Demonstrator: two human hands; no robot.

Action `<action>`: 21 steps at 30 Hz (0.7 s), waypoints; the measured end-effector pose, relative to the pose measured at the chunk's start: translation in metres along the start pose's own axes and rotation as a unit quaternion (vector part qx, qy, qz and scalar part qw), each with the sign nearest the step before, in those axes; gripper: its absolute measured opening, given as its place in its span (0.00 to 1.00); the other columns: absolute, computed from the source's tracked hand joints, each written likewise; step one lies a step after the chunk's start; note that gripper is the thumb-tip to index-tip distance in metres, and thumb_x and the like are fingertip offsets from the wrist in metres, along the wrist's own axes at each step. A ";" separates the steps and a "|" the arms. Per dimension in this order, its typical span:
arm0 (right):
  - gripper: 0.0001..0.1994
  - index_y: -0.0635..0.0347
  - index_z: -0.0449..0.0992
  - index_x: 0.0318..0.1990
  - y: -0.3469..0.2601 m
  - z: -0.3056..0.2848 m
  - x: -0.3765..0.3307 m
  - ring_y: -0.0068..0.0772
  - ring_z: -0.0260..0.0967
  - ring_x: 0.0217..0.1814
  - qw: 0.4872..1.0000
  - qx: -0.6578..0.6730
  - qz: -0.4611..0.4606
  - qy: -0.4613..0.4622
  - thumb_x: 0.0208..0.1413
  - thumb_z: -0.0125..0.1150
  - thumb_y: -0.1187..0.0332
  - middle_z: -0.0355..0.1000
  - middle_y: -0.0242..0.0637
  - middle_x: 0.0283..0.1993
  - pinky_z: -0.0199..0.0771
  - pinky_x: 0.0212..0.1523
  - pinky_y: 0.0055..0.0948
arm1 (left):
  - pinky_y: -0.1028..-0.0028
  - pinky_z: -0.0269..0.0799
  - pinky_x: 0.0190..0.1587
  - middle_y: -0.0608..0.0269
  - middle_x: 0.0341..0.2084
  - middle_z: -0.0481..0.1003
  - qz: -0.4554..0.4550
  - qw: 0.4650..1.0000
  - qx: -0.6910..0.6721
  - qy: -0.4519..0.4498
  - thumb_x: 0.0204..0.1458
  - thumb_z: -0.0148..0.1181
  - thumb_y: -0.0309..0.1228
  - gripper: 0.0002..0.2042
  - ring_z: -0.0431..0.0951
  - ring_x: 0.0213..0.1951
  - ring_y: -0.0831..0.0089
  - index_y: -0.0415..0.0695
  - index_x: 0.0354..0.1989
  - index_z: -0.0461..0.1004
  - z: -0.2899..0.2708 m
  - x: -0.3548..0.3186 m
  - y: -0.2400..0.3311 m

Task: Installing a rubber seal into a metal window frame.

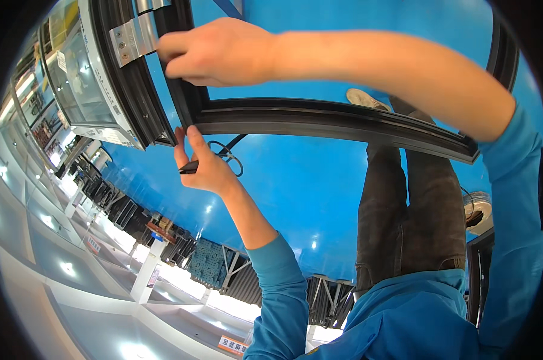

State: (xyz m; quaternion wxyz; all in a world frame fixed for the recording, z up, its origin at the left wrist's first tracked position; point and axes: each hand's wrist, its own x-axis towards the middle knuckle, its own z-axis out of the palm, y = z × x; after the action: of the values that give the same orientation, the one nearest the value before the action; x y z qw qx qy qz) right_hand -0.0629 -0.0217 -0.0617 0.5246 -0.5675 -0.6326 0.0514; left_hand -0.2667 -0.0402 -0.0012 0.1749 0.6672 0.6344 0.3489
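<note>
A black window or door sash [319, 123] stretches across the view, joined by a silver hinge [130, 41] to a thicker dark frame [124, 78] on the left. My right hand [223, 53], slightly blurred, is closed against the sash's upright bar near the hinge; whatever its fingertips pinch is hidden. Below, my left hand [204, 165] is at the lower corner of the sash, thumb and fingers raised to its edge. A thin black strip [238, 165] passes through the left hand and curls in a loop beside the wrist.
Glazed panels [79, 72] stand beyond the dark frame. Below the sash spreads a glossy blue floor [283, 198]. A pale coil [478, 213] lies right of my legs. Racks with stacked dark profiles [241, 285] line the far side.
</note>
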 end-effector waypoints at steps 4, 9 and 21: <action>0.03 0.56 0.81 0.36 -0.029 0.011 -0.005 0.34 0.74 0.29 0.957 0.159 0.239 0.030 0.55 0.66 0.70 0.76 0.33 0.32 0.75 0.33 0.31 | 0.84 0.56 0.22 0.62 0.27 0.81 -0.033 0.999 -0.023 0.015 0.55 0.69 0.32 0.16 0.60 0.18 0.86 0.32 0.47 0.82 0.012 0.002 0.006; 0.06 0.60 0.80 0.30 -0.041 0.012 -0.001 0.35 0.73 0.26 0.860 0.229 0.454 0.049 0.51 0.67 0.68 0.77 0.38 0.26 0.75 0.31 0.30 | 0.85 0.52 0.20 0.64 0.24 0.79 0.014 1.000 0.019 0.012 0.52 0.71 0.29 0.13 0.56 0.16 0.87 0.32 0.41 0.82 0.013 0.007 0.006; 0.12 0.68 0.77 0.32 -0.057 0.022 0.030 0.40 0.72 0.24 0.802 0.181 0.568 0.027 0.45 0.67 0.67 0.76 0.43 0.25 0.74 0.29 0.34 | 0.85 0.67 0.24 0.58 0.26 0.82 0.030 0.998 0.037 -0.032 0.49 0.75 0.30 0.14 0.70 0.19 0.82 0.29 0.35 0.81 0.008 0.020 0.000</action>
State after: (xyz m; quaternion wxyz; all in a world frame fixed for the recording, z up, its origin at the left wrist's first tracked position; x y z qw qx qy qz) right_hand -0.1106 -0.0069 -0.0162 0.5115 -0.7208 -0.1619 0.4389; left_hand -0.2616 -0.0192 -0.0018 0.1598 0.7030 0.6207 0.3082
